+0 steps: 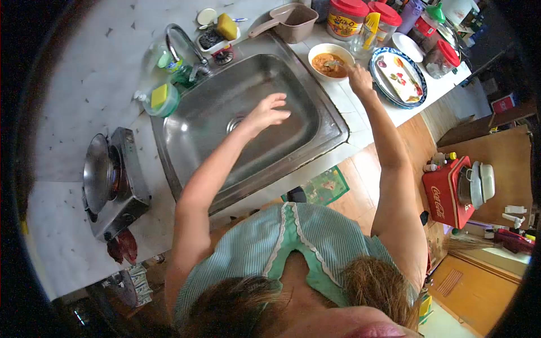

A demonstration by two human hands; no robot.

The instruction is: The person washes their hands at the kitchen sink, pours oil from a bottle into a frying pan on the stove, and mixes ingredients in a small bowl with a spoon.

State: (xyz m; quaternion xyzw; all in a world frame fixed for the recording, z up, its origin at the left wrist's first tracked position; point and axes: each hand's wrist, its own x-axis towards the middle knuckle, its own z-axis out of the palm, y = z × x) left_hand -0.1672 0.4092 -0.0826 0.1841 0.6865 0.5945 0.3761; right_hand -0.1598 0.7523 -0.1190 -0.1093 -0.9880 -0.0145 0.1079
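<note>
My right hand (359,80) is closed on a spoon (335,64), whose bowl end dips into orange-brown food. That food (327,58) lies in a white bowl (313,69) on the counter to the right of the sink. My left hand (267,115) hovers over the stainless steel sink (225,96), fingers apart and nothing in them. Just right of my right hand, a patterned dish (398,73) rests on a blue-rimmed plate (378,93).
A gas stove (127,169) with a wok (97,172) stands left of the sink. The faucet (183,42), green bottles and a sponge (227,26) line its back edge. A saucepan (294,23), red-lidded jars (345,21) and a glass (360,45) sit behind the bowl.
</note>
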